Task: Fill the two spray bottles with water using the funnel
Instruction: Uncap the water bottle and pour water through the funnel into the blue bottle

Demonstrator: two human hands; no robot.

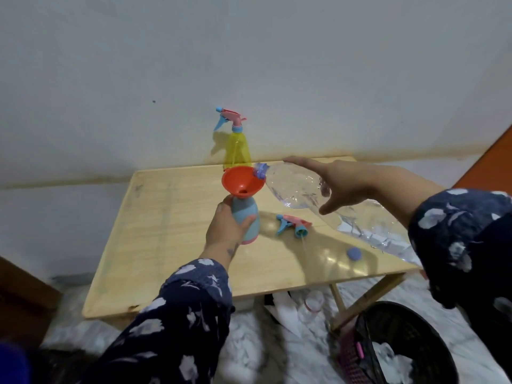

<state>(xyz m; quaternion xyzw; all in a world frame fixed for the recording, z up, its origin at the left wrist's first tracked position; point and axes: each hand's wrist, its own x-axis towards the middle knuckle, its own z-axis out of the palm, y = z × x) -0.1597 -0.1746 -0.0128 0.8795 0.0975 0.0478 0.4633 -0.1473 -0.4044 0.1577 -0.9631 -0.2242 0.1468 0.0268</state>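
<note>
on the wooden folding table [171, 245], largest to smallest: a clear plastic water bottle [299, 189] lies tilted, its open mouth resting over the rim of the orange funnel [242, 181]. the right hand [343, 184] steadies it from above, fingers spread wide across its body. the left hand [227, 225] has fingers and thumb wrapped round the blue spray bottle [246, 214], which carries the funnel in its neck. behind, near the wall, stands the yellow spray bottle [237, 151], head on. 1 loose spray head [293, 224] lies just right of the blue bottle; 1 blue cap [354, 254] sits near the front edge.
</note>
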